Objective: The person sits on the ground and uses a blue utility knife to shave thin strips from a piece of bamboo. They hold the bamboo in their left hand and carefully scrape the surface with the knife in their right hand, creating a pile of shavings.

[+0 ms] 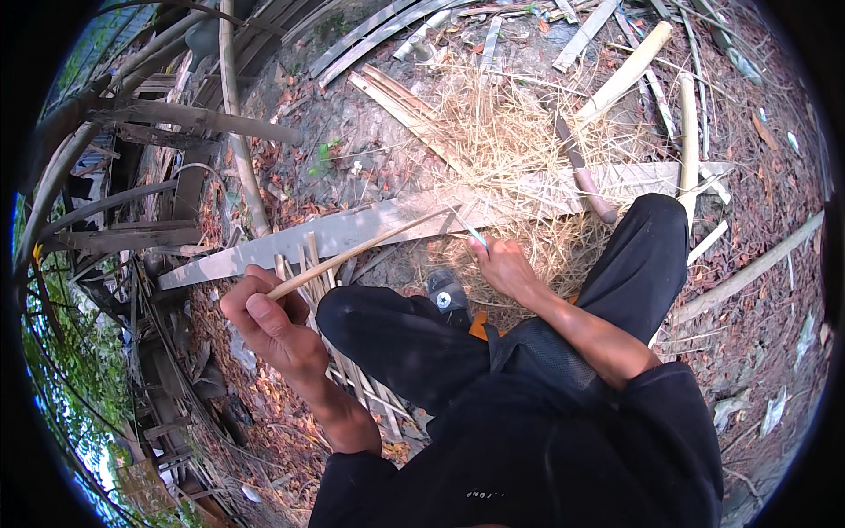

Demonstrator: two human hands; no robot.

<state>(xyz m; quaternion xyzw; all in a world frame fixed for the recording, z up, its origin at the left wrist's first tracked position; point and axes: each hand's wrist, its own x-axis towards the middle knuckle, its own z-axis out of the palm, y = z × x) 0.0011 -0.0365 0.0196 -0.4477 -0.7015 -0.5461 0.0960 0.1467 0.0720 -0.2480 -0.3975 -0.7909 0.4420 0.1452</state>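
My left hand (277, 321) is closed around the near end of a thin bamboo stick (356, 251), which slants away to the right over a grey plank. In my right hand (506, 268) is a small knife (476, 236) with a pale blue part showing at the fingers. Its thin blade points up and left, meeting or passing close to the stick's far tip; contact cannot be made out. Beyond the right hand, a machete (591, 183) with a brown handle and dark blade lies across the plank and a heap of pale shavings (502, 132).
The long grey plank (326, 239) crosses the ground before my knees. Several split bamboo strips (365, 387) lie beside my left leg. Thick pale poles (625, 75) rest at the far right. Weathered timbers (132, 238) stand along the left, above leaf-strewn ground.
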